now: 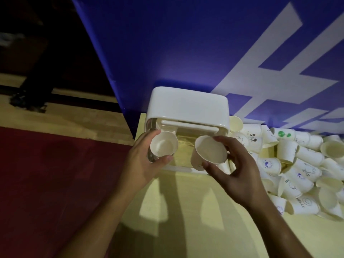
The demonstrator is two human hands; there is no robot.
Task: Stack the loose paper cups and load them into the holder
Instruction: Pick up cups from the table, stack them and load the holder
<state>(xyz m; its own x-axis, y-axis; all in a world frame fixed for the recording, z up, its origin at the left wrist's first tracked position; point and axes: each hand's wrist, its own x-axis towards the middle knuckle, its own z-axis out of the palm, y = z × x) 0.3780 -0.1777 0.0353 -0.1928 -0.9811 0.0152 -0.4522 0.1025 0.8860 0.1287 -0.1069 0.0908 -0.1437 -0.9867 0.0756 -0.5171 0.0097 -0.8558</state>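
Left hand point(141, 164) pinches a paper cup, call it the left cup point(163, 146), w/ thumb under the rim and fingers curled over the top. Its mouth faces back at me, so the long axis runs away from me twd the holder point(186, 107); base is hidden. It sits at the holder's front-left corner, and I can't tell if it touches the clear wall.

Right hand point(240, 175) grips the right cup point(210, 151), thumb at the near rim and fingers wrapped round the far side. This one's tilted: mouth up and twd me, base down-left, axis on a slant. The two cups are side by side but apart, both in front of the holder's clear lower part.

Both forearms come in from the bottom of view, palms turned inward twd each other.

The holder, w/ white rounded top and clear body, stands on the pale yellow worktop point(186, 202), backed against a blue panel point(167, 43) w/ white marks. Just right of the holder is a pile of loose cups point(297, 164), mostly on their sides, some w/ prints. Left of the worktop is red floor point(55, 174).
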